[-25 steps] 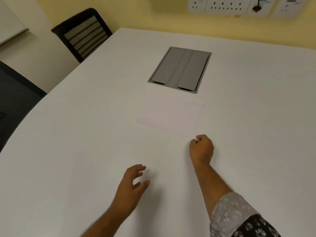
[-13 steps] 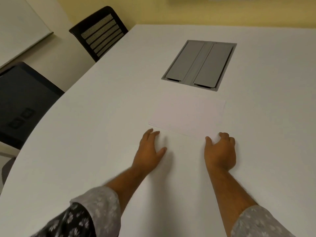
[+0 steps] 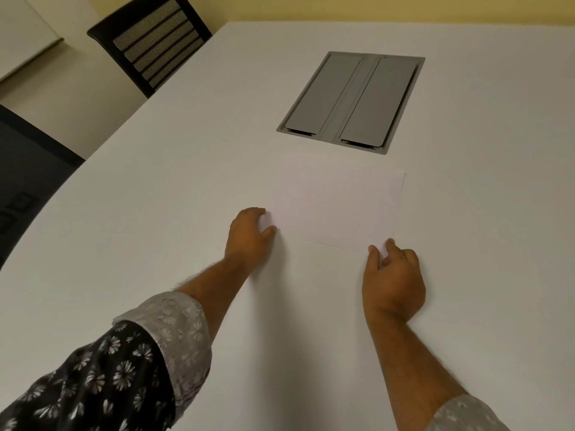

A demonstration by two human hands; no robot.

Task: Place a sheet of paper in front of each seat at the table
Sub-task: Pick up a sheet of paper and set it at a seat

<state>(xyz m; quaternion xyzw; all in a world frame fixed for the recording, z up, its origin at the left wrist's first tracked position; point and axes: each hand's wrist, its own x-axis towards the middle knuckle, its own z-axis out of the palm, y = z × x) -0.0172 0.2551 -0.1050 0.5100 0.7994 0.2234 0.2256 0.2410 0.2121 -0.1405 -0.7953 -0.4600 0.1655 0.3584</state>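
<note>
Head view looks down over two forearms in rolled floral sleeves (image 3: 161,346) reaching across a white table (image 3: 124,244). Nearest, the right hand (image 3: 392,283) lies knuckles up, its thumb and forefinger pinching the near right corner of a sheet of paper (image 3: 337,206). The left hand (image 3: 249,236) sits at the sheet's near left corner, fingers curled over the edge and thumb against it, gripping it. The sheet is plain white, blank and lies flat, nearly matching the tabletop, between the hands and a grey hatch (image 3: 353,102) set into the table just beyond. A black mesh-backed chair (image 3: 152,46) stands at the far left edge.
</note>
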